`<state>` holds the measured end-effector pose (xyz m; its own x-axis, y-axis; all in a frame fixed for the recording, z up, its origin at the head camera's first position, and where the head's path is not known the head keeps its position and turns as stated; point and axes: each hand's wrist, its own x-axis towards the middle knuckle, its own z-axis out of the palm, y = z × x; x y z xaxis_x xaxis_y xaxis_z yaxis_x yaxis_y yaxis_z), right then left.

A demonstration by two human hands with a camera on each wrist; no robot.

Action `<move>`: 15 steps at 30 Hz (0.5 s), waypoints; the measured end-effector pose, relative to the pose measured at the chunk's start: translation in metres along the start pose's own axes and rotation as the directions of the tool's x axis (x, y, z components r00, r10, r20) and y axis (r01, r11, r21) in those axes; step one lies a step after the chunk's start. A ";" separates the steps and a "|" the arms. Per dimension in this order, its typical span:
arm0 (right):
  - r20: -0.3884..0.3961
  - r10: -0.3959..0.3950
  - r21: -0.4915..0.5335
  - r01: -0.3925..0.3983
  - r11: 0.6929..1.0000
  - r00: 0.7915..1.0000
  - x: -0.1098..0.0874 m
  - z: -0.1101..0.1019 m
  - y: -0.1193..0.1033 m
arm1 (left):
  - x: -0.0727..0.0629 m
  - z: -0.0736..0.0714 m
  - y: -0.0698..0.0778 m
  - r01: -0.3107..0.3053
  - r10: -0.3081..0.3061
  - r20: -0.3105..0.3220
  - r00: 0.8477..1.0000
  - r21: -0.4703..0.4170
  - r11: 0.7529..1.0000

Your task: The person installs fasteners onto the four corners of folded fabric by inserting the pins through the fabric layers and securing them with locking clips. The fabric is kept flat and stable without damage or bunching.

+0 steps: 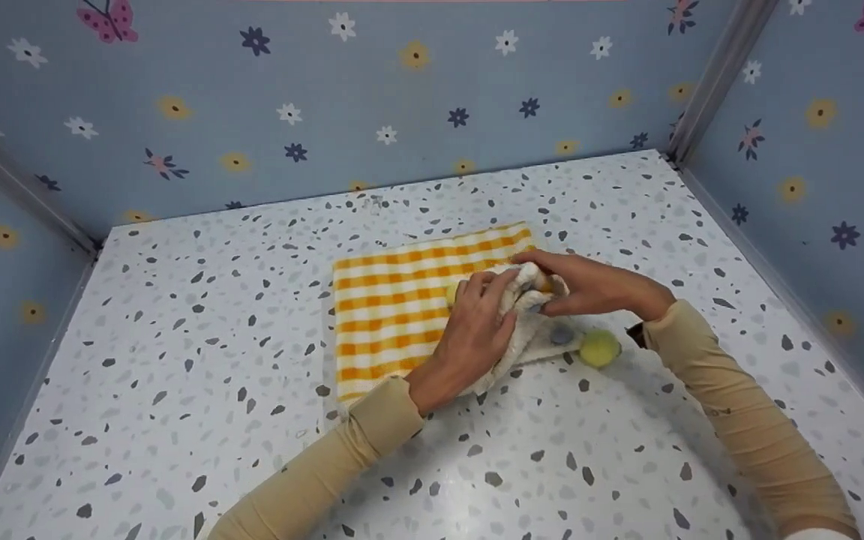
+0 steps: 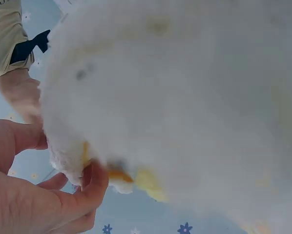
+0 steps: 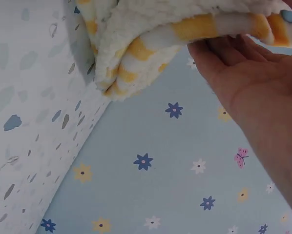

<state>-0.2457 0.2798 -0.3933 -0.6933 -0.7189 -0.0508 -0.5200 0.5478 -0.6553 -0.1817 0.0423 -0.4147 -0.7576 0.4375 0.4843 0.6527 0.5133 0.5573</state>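
Note:
A yellow-and-white checked cloth with a fluffy white underside lies on the speckled table, its right part bunched up. My left hand pinches the bunched fluffy part between thumb and fingers. In the left wrist view the fluffy white side fills most of the picture, beside the left hand. My right hand grips the same bunch from the right. In the right wrist view that hand reaches under the folded checked edge, so its fingertips are partly hidden.
A yellow-green fuzzy ball sits at the cloth's right corner, beside a grey round spot. Whether the ball is attached is unclear. Another pale yellow piece shows by the left fingers. Flower-patterned panels enclose the speckled table.

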 end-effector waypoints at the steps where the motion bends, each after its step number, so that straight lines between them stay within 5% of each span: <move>1: 0.000 -0.001 -0.009 0.001 1.000 1.000 -0.003 0.000 0.000 | -0.001 0.001 0.001 -0.011 0.011 0.002 1.000 0.001 1.000; 9: 0.041 0.002 -0.023 -0.001 1.000 0.999 -0.020 0.004 0.002 | -0.011 0.013 0.013 -0.099 0.098 0.016 0.995 0.055 0.994; 15: 0.117 0.017 0.021 -0.019 1.000 0.993 -0.029 0.004 0.002 | -0.019 0.022 0.018 -0.161 0.161 0.021 0.987 0.012 0.987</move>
<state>-0.2245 0.2997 -0.3963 -0.6387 -0.7548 -0.1495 -0.4959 0.5523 -0.6701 -0.1559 0.0591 -0.4285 -0.6425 0.5299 0.5535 0.7662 0.4450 0.4635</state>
